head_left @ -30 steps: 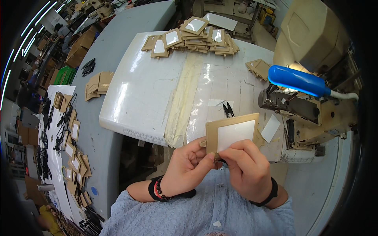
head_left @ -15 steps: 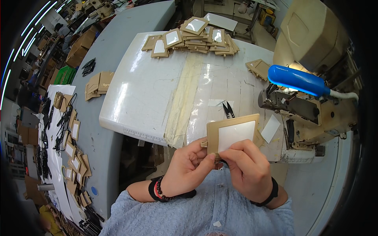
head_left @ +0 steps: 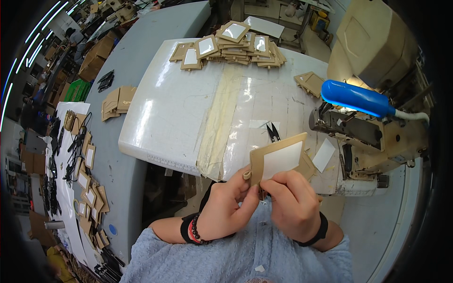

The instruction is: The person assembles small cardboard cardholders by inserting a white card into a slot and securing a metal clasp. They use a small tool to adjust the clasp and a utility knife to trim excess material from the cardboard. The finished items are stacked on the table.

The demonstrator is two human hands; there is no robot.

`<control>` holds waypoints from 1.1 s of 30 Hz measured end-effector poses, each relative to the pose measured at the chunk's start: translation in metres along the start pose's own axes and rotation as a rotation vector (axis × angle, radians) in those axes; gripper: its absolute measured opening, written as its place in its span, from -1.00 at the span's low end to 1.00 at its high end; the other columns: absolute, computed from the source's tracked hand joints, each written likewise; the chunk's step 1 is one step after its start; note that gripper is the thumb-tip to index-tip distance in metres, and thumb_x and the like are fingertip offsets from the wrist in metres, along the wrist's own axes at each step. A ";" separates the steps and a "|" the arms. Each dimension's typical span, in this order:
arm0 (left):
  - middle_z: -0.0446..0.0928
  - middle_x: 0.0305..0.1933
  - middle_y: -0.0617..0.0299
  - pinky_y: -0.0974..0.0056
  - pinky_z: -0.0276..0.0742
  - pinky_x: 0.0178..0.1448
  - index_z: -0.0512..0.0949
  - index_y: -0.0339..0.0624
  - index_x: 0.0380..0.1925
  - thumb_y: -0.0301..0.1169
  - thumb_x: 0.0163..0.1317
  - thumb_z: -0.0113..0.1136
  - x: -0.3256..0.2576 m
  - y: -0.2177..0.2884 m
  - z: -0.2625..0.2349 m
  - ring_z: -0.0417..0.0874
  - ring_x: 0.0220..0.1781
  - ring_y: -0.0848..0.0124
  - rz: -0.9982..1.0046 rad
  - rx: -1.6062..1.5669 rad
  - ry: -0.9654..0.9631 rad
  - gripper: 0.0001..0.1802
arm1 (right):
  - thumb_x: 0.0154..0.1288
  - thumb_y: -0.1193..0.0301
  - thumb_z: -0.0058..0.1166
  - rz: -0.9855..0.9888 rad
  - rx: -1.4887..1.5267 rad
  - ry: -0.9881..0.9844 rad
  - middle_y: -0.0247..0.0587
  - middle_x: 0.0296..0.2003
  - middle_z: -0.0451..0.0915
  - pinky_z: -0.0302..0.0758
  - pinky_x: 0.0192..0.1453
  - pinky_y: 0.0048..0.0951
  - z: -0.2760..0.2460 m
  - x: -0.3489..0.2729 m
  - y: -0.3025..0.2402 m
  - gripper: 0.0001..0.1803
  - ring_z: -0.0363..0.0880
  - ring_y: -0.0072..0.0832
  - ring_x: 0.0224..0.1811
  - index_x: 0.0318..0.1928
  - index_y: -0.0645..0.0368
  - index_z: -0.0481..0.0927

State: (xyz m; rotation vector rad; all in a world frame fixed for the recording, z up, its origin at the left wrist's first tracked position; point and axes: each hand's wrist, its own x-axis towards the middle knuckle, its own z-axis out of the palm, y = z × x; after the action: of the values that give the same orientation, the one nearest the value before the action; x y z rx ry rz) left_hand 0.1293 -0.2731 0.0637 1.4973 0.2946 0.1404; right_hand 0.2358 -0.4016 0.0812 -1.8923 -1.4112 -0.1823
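A long grey table (head_left: pixel 155 28) runs along my left, beside a white sewing worktable (head_left: pixel 160 111) with a strip of yellowed tape across it. At the worktable's right stands a beige sewing machine (head_left: pixel 396 146). Tan flat holders with white windows lie in a loose pile (head_left: pixel 233 49) at the far edge. A blue lamp (head_left: pixel 356 98) glows over the machine.

A person in a fuzzy pale-blue top works at the near edge. The left hand (head_left: pixel 226 203) is clamped on the lower left of one tan holder (head_left: pixel 256 158), which is tilted, raised before the chest. The right hand (head_left: pixel 295 203) has its fingertips pinched together at the holder's lower edge; what they grip is hidden. Beyond the holder lie a white card (head_left: pixel 324 155) and black thread snips (head_left: pixel 272 132). A small tan loop (head_left: pixel 247 175) sticks out by the left fingers.
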 end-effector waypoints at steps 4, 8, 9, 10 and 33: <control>0.52 0.01 -0.01 0.25 0.56 0.13 0.21 -0.50 0.20 -0.58 0.38 -0.17 0.003 0.002 0.000 0.57 0.04 0.35 -0.044 -0.219 -0.003 -0.59 | -0.10 0.71 0.14 0.062 0.187 0.024 -0.17 -0.38 0.49 0.49 -0.38 -0.40 0.004 -0.003 0.009 -0.70 0.53 -0.29 -0.43 -0.25 0.29 0.57; 0.48 0.07 0.03 0.28 0.54 0.13 0.19 -0.44 0.24 -0.56 0.40 -0.19 0.008 -0.002 0.001 0.54 0.07 0.39 -0.095 -0.430 -0.022 -0.58 | -0.08 0.72 0.18 0.216 0.161 0.023 -0.17 -0.41 0.48 0.50 -0.38 -0.37 -0.001 -0.002 -0.001 -0.73 0.54 -0.27 -0.44 -0.27 0.27 0.57; 0.47 0.08 0.07 0.31 0.53 0.12 0.18 -0.41 0.25 -0.56 0.40 -0.20 0.008 -0.002 0.000 0.52 0.08 0.43 -0.110 -0.451 -0.034 -0.57 | -0.07 0.72 0.18 0.242 0.146 0.026 -0.17 -0.42 0.48 0.50 -0.38 -0.36 -0.002 -0.002 -0.002 -0.73 0.54 -0.27 -0.44 -0.28 0.26 0.57; 0.48 0.07 0.07 0.31 0.54 0.12 0.18 -0.41 0.25 -0.55 0.40 -0.19 0.007 0.000 -0.001 0.53 0.06 0.43 -0.122 -0.458 -0.031 -0.57 | -0.08 0.72 0.18 0.233 0.126 0.025 -0.17 -0.42 0.48 0.49 -0.39 -0.37 -0.004 -0.003 -0.003 -0.73 0.54 -0.27 -0.44 -0.28 0.26 0.57; 0.50 0.02 0.09 0.35 0.52 0.09 0.14 -0.41 0.28 -0.61 0.37 -0.18 0.004 0.003 -0.001 0.54 0.01 0.48 -0.097 -0.442 -0.041 -0.53 | -0.17 0.67 0.13 0.055 0.031 0.028 -0.30 -0.44 0.48 0.36 -0.40 -0.44 -0.003 0.001 0.004 -0.71 0.46 -0.40 -0.49 -0.30 0.22 0.58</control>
State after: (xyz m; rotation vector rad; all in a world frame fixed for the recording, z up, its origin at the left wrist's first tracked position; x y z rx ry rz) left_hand 0.1329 -0.2706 0.0659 1.0448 0.2811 0.0899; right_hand 0.2407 -0.4035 0.0818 -1.8943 -1.3343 -0.1584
